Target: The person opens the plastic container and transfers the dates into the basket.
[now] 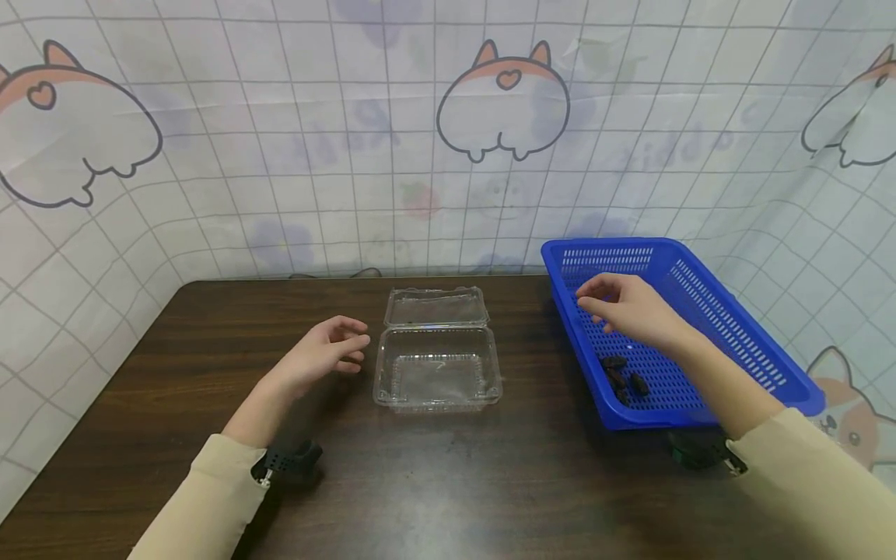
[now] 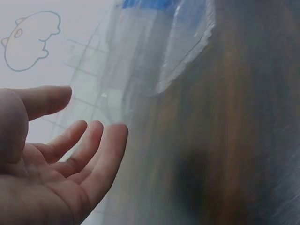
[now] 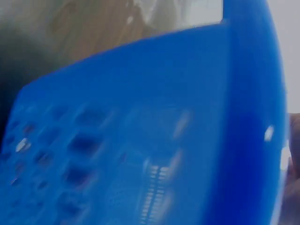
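A clear plastic clamshell box (image 1: 437, 369) stands on the table, its lid folded back toward the wall. My left hand (image 1: 325, 351) hovers just left of it, fingers loosely bent and thumb apart. The left wrist view shows that hand (image 2: 70, 159) holding nothing. On the right is a blue plastic basket (image 1: 759, 334) with several small dark brown oval pieces (image 1: 638, 383), resembling dates, inside. Over the basket's left side hangs my right hand (image 1: 633, 307), fingers loosely curved, with nothing visible between them. Blue basket wall (image 3: 140, 70) covers most of the right wrist view.
The dark wooden table (image 1: 420, 482) runs back to a wall hung with white grid-patterned cloth (image 1: 336, 155). The basket's raised rim (image 1: 577, 365) stands between the dark pieces and the clear box. A dark band (image 1: 280, 463) sits at my left wrist.
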The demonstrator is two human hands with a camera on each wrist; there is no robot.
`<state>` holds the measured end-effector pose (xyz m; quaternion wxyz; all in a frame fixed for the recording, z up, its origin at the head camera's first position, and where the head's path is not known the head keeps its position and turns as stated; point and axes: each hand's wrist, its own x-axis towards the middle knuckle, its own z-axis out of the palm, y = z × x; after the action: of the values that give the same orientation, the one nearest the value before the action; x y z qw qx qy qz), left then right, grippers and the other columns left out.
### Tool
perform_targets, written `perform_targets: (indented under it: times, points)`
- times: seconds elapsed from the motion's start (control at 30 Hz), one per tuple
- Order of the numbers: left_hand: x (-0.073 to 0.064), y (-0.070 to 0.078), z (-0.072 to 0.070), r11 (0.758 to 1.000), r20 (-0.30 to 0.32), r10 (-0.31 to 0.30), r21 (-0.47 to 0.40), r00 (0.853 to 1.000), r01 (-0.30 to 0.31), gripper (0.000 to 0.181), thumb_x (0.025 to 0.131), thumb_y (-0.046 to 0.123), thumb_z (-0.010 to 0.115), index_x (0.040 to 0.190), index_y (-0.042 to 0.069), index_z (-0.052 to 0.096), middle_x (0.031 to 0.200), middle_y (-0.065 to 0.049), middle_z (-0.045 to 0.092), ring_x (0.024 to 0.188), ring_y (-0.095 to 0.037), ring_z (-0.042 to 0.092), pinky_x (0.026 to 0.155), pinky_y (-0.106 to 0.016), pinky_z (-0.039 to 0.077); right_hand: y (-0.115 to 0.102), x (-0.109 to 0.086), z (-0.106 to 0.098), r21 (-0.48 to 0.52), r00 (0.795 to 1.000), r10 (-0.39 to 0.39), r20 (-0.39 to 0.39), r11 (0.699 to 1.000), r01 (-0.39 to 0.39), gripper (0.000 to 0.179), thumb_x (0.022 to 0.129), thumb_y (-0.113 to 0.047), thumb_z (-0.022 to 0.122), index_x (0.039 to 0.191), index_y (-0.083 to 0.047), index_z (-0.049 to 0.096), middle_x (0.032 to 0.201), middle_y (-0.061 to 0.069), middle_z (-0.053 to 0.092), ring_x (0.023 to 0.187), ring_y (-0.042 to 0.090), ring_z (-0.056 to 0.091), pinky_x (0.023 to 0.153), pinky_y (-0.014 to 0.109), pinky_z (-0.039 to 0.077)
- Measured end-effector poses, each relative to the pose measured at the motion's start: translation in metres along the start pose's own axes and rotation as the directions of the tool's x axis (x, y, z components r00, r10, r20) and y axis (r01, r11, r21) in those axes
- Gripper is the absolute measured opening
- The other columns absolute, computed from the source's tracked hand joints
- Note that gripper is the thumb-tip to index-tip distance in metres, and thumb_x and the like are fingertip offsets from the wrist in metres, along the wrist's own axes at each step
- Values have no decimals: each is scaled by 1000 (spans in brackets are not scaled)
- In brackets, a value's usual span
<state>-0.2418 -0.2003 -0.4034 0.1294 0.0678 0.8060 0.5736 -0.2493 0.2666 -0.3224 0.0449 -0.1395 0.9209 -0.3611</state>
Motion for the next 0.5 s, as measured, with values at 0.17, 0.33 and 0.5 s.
perform_targets:
  times: [0.17,0.33,0.5]
  points:
    - [1,10,-7,983,-48,55,178,997,-46,43,107,21,59,138,-6,48,132,-24,56,116,-41,59,94,-47,57,-19,14,11,-138,995,-78,-61,988,69,36,104,-24,61,131,0,61,124,20,65,108,35,63,86,50,56]
    - [1,18,-14,915,-101,116,398,988,-67,41,106,30,59,136,2,53,133,-19,60,117,-39,60,93,-52,52,-41,23,20,-259,987,-156,-29,955,144,42,102,-19,64,137,4,56,131,25,61,120,42,58,98,57,50]
    - [1,28,-21,859,-104,164,504,981,-90,42,107,33,58,137,3,53,135,-19,58,122,-39,55,97,-57,48,-63,32,19,-285,987,-162,18,945,160,47,103,-21,62,142,4,51,135,25,58,124,41,55,100,57,48]
